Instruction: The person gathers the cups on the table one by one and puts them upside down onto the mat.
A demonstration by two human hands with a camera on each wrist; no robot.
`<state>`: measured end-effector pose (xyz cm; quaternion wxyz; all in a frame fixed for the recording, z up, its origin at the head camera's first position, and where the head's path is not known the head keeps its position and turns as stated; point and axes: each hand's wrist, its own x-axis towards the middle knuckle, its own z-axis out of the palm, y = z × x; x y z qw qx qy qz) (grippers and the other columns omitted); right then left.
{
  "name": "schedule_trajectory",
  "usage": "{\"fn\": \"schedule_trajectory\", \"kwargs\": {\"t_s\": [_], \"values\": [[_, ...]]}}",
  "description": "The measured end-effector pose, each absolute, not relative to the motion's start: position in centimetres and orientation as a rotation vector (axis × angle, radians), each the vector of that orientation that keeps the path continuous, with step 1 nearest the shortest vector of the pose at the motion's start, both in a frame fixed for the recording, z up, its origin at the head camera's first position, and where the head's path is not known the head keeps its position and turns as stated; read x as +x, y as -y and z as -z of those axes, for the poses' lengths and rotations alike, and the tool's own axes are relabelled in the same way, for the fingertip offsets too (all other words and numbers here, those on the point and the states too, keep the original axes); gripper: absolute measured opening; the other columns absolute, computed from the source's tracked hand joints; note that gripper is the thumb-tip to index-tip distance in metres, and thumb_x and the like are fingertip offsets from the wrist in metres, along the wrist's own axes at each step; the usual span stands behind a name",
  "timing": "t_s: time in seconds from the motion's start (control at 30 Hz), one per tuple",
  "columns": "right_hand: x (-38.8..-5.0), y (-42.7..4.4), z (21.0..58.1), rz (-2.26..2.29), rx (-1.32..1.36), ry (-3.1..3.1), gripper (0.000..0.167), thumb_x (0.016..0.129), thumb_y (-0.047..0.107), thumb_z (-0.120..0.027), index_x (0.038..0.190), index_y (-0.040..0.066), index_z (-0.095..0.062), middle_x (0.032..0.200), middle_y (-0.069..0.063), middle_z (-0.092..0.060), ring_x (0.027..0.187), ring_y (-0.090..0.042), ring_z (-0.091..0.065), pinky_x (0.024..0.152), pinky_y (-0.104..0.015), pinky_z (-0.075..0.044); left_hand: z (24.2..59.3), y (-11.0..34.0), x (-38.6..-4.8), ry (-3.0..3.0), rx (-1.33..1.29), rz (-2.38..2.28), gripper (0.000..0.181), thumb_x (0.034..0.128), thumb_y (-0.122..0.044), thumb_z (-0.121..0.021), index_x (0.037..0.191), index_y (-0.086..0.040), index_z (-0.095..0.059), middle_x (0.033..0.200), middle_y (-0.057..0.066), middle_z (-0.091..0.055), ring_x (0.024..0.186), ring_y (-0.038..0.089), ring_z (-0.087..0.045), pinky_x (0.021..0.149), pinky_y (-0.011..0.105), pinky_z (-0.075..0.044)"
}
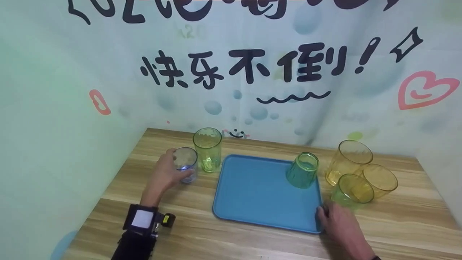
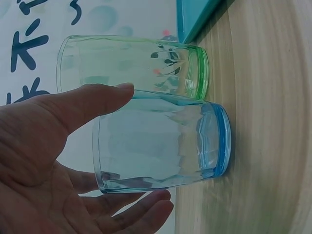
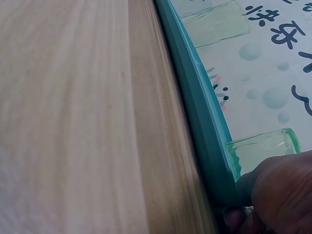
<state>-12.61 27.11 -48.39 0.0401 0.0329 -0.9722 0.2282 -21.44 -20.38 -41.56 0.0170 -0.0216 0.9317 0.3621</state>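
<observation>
Toward the left of the table [image 1: 187, 234], the head view shows the left hand [image 1: 166, 173] grasping the blue glass [image 1: 186, 157], with the tall green glass [image 1: 208, 155] just beside it. The tray [image 1: 267, 195] lies near the middle, an upturned green glass [image 1: 302, 173] on its far right corner. At the near right corner the right hand [image 1: 341, 220] grips the rim. Close by, the short green glass [image 1: 350, 189], big yellow glass [image 1: 346, 162] and small yellow glass [image 1: 382, 180] crowd together. A sweep of that hand to the right could knock the short one into its neighbours.

From the left wrist, the thumb is seen along one side of the blue glass and the fingers curl loosely at the other. Smooth walls and so light a hold could let it slip. The tall glass overlaps it here; whether they touch I cannot tell, but a sideways swing toward the tray might clip it and tip it over.

From the right wrist, the fingers pinch the tray's corner, partly hidden. Raising or jerking that corner would likely tilt the tray and send the upturned glass sliding against the rim or off.
</observation>
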Motion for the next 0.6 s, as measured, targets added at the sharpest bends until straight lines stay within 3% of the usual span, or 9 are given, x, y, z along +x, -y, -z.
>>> {"fn": "schedule_trajectory", "kwargs": {"t_s": [0.6], "values": [[-12.51,-27.09,48.38,-0.708,0.099,2.988,0.025,0.096,0.013,-0.063,0.075,0.01,-0.052,0.062,0.0,-0.044,0.055,-0.019,-0.045,0.048,-0.038,-0.036,41.87,20.12,-21.31,-2.909,-0.085,-1.125,0.095,0.086,-0.027,-0.082,0.154,0.007,-0.024,0.146,0.033,-0.04,0.134,0.048,-0.04,0.108,0.06,-0.035]]}}
